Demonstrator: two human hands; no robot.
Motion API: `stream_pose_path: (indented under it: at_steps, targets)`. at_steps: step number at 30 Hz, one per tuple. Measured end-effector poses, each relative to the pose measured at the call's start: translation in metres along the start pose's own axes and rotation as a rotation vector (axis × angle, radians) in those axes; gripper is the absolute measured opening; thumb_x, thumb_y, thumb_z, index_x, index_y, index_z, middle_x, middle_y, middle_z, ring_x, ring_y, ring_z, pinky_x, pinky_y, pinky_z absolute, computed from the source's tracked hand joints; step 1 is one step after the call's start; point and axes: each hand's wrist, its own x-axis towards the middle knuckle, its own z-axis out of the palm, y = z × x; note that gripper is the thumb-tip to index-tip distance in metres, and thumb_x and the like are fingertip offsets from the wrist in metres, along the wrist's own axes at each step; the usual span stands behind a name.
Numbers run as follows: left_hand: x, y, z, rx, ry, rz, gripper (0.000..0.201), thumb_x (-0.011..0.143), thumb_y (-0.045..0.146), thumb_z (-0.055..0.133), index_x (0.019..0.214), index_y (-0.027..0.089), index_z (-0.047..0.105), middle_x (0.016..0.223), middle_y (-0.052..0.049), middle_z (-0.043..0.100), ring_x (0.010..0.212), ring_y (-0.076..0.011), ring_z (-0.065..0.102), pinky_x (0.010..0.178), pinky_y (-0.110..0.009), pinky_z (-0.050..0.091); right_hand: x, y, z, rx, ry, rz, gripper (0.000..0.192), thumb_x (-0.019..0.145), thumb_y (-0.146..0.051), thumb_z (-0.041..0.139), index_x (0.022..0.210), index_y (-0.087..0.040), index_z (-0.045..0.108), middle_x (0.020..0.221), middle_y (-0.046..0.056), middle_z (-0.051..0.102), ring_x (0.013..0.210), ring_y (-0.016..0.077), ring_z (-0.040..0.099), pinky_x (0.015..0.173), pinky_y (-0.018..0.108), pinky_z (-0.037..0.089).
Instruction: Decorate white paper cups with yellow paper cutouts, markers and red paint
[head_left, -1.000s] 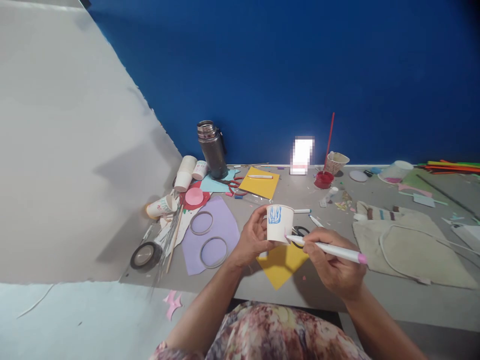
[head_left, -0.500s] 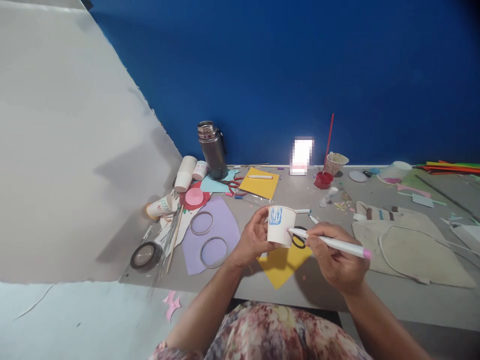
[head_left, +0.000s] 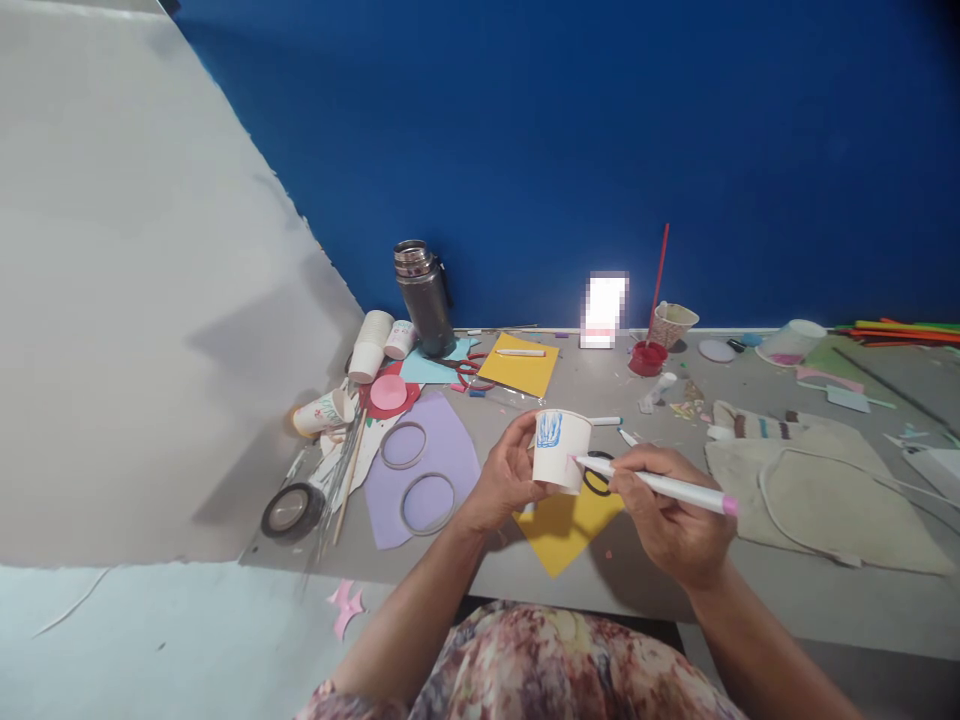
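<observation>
The left hand [head_left: 504, 478] is wrapping its grip around a white paper cup [head_left: 559, 449], holding it above the yellow paper [head_left: 562, 525]. The right hand [head_left: 670, 510] is pinching a pink-capped marker [head_left: 660, 487], its tip touching the cup's near-right side.

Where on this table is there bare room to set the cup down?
Bare grey table lies between the far yellow sheet and the red paint pot. A second bare strip runs along the near edge, right of the near yellow paper, below the beige cloth bag. The left side is crowded around the purple paper with cups, rings and tape.
</observation>
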Motion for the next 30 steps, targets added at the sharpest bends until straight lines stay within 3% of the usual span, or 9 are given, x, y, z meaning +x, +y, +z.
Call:
stream_pose_path:
  at_steps: [9, 14, 21, 30]
  targets:
    - [-0.0008, -0.0006, -0.0002, -0.022, 0.016, -0.028, 0.102, 0.05, 0.041, 0.103, 0.139, 0.026, 0.057, 0.149, -0.015, 0.057, 0.134, -0.035, 0.056, 0.101, -0.039, 0.051, -0.005, 0.0025, -0.0029, -0.005, 0.014, -0.005, 0.012, 0.094, -0.015, 0.063, 0.087, -0.023, 0.069, 0.071, -0.001, 0.071, 0.058, 0.014, 0.066, 0.055, 0.024, 0.051]
    - [-0.0021, 0.0008, 0.0002, -0.028, 0.023, -0.062, 0.102, 0.05, 0.04, 0.102, 0.14, 0.026, 0.057, 0.149, -0.015, 0.057, 0.121, -0.031, 0.064, 0.085, -0.032, 0.054, -0.0062, 0.0026, -0.0035, -0.001, 0.03, 0.007, 0.011, 0.094, -0.016, 0.064, 0.086, -0.023, 0.07, 0.07, 0.0, 0.072, 0.058, 0.015, 0.066, 0.054, 0.026, 0.051]
    - [-0.0029, 0.002, 0.0015, -0.064, 0.033, -0.091, 0.104, 0.048, 0.039, 0.103, 0.14, 0.026, 0.058, 0.15, -0.015, 0.057, 0.128, -0.0339, 0.061, 0.089, -0.033, 0.054, -0.0053, 0.0029, -0.003, 0.004, 0.023, 0.006, 0.012, 0.093, -0.015, 0.064, 0.087, -0.023, 0.069, 0.071, 0.0, 0.071, 0.057, 0.0146, 0.065, 0.054, 0.026, 0.05]
    - [-0.004, 0.0001, 0.0008, -0.071, 0.048, -0.094, 0.103, 0.048, 0.037, 0.103, 0.14, 0.027, 0.057, 0.147, -0.013, 0.06, 0.121, -0.0305, 0.064, 0.089, -0.033, 0.053, -0.0059, -0.0006, -0.0024, 0.009, 0.004, -0.009, 0.012, 0.093, -0.013, 0.063, 0.089, -0.023, 0.068, 0.07, -0.001, 0.07, 0.056, 0.0138, 0.063, 0.055, 0.025, 0.05]
